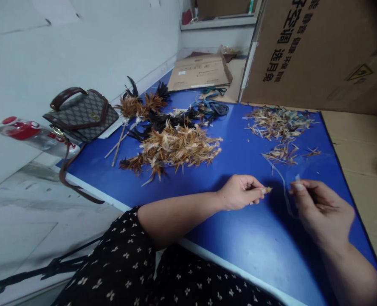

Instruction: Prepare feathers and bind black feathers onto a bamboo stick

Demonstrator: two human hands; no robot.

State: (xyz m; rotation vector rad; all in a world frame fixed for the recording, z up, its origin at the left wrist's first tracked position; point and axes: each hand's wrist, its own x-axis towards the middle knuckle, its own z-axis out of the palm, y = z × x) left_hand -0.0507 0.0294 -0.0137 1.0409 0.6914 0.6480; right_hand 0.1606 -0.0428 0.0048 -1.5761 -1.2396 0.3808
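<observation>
Above the blue table (pixel 233 246), my left hand (pixel 239 192) is closed in a pinch on a small tan feather bundle (pixel 266 191), its tip poking out past the fingers. To its right, my right hand (pixel 322 208) pinches a thin whitish, see-through strip (pixel 297 177) between thumb and forefinger. A pale loose strand (pixel 285 191) loops across the table beside that hand; whether it joins the strip I cannot tell. Beyond my left hand lies a big pile of brown feather bundles (pixel 178 146). Loose feather scraps (pixel 277 123) lie heaped beyond my right hand.
At the left edge are a patterned handbag (pixel 83 112) and a plastic bottle (pixel 32 134) with a red label. Two thin sticks (pixel 116 146) carry feather tufts. Flat cardboard (pixel 199 72) lies at the back, and a large cardboard box (pixel 316 59) stands at the back right.
</observation>
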